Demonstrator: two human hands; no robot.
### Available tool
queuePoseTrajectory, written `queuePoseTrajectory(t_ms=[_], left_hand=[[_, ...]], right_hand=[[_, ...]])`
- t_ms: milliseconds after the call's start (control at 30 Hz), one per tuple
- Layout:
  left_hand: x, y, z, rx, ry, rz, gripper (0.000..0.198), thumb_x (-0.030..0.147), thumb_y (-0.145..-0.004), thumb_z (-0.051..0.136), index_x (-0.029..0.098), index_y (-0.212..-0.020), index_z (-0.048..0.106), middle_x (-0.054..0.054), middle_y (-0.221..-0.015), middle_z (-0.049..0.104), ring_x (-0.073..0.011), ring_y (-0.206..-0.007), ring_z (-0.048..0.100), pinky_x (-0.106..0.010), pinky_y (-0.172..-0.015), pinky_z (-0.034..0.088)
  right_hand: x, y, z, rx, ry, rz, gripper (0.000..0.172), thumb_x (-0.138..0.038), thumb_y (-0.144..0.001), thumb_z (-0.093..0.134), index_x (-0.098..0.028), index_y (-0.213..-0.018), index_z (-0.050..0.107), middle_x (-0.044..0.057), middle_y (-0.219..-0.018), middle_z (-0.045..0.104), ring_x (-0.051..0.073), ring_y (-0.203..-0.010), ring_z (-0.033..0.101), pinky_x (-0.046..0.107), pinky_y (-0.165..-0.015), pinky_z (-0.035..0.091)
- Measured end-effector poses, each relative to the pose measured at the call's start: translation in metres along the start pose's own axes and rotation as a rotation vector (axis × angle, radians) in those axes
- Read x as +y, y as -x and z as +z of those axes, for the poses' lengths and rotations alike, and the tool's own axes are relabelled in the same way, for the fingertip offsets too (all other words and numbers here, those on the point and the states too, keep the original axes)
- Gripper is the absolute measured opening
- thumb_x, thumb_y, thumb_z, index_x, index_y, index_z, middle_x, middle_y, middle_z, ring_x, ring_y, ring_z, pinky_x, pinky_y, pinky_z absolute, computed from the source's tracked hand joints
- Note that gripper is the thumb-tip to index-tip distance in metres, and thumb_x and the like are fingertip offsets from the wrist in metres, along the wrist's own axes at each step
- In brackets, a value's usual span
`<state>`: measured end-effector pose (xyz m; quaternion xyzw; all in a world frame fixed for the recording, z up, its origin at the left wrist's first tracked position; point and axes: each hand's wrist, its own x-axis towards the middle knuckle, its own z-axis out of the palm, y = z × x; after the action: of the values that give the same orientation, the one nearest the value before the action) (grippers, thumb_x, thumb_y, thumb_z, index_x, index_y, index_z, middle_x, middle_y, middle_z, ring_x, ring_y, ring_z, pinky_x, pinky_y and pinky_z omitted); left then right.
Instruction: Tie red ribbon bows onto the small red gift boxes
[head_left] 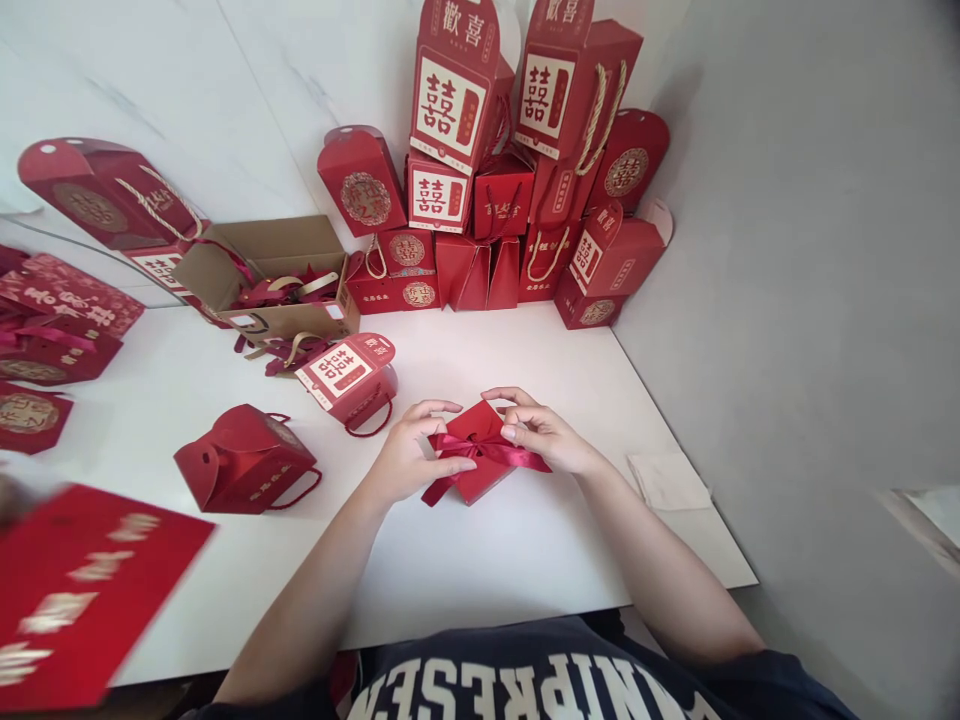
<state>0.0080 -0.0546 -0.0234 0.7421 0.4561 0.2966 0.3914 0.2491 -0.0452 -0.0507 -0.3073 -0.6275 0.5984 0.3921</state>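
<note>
A small red gift box (pixel 480 485) rests on the white table in front of me. A dark pink ribbon (pixel 486 450) crosses its top, gathered at the middle, with tails hanging to either side. My left hand (pixel 412 450) curls round the box's left side, its thumb and fingers on the ribbon. On the opposite side my right hand (pixel 544 430) pinches the ribbon near the box's upper right corner. To the left lie a red box with a rope handle (pixel 255 460) and a red and white double-happiness box (pixel 349 380).
Stacked red gift boxes (pixel 480 200) stand against the back wall. An open cardboard carton (pixel 281 320) holds ribbons, with more ribbons in front. A folded white cloth or tissue (pixel 667 480) lies at right. At lower left another person's blurred hand (pixel 9 500) meets a flat red sheet (pixel 97 590).
</note>
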Motion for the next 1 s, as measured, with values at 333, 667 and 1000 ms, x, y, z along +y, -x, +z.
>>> queuePoseTrajectory(t_ms=[333,667,1000], left_hand=[[-0.006,-0.002,0.008,0.030,0.232,-0.017,0.022,0.032,-0.065,0.083,0.017,-0.068,0.066,-0.012,-0.121,0.058,-0.0262,-0.113,0.058,-0.041,-0.096,0.048],[-0.021,-0.004,0.026,0.111,0.506,-0.007,0.046,0.031,-0.063,0.084,0.017,-0.057,0.040,-0.011,-0.119,0.058,-0.0258,-0.115,0.056,-0.042,-0.099,0.045],[-0.016,-0.006,0.032,0.157,0.534,-0.061,0.051,0.051,-0.072,0.073,0.017,-0.055,0.039,-0.011,-0.117,0.061,-0.0258,-0.109,0.059,-0.040,-0.093,0.047]], right_hand=[[0.005,-0.001,-0.003,-0.024,-0.034,0.000,0.036,-0.043,-0.091,0.059,-0.018,-0.064,0.053,0.006,-0.137,0.045,0.023,-0.118,0.054,0.040,-0.099,0.042],[0.006,0.000,-0.010,-0.027,-0.013,0.007,0.038,-0.046,-0.090,0.059,-0.018,-0.065,0.055,0.007,-0.137,0.046,0.024,-0.124,0.049,0.039,-0.101,0.040],[0.012,-0.004,-0.004,0.020,-0.214,0.026,0.035,-0.048,-0.084,0.065,-0.020,-0.064,0.062,0.006,-0.135,0.049,0.025,-0.128,0.044,0.040,-0.104,0.038]])
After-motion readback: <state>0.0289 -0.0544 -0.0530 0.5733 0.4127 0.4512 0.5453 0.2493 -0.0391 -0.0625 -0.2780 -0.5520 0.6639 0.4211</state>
